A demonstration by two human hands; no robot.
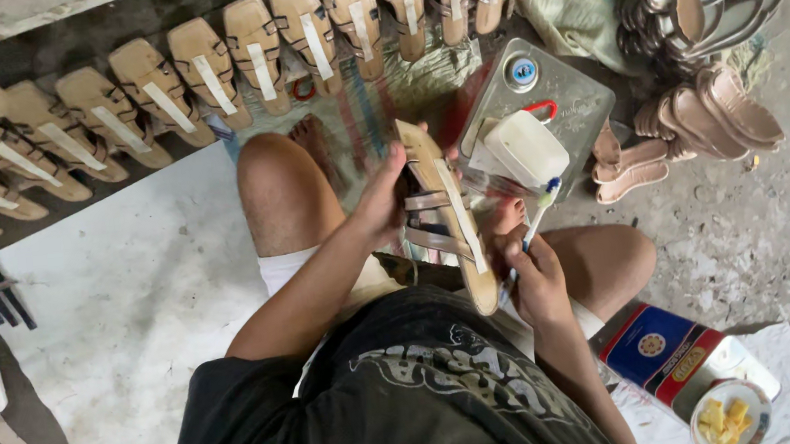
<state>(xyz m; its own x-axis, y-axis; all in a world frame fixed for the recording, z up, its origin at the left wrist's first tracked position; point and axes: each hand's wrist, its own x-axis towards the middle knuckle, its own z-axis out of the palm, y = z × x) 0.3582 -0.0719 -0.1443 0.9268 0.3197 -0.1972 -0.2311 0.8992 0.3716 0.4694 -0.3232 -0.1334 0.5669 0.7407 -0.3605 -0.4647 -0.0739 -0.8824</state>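
Yellow glue in bowl (729, 414), toothbrush (537, 214), sandal (447, 213)

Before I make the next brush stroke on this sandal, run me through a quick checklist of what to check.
1. Left hand grips the sandal at its straps: ok.
2. Right hand holds the toothbrush: ok.
3. Brush head loaded: cannot tell.
4. White container on the metal tin close beside the brush: ok.
5. Paper strip along the insole lying flat: ok.
6. Row of strapped soles lies apart from the hands: ok.
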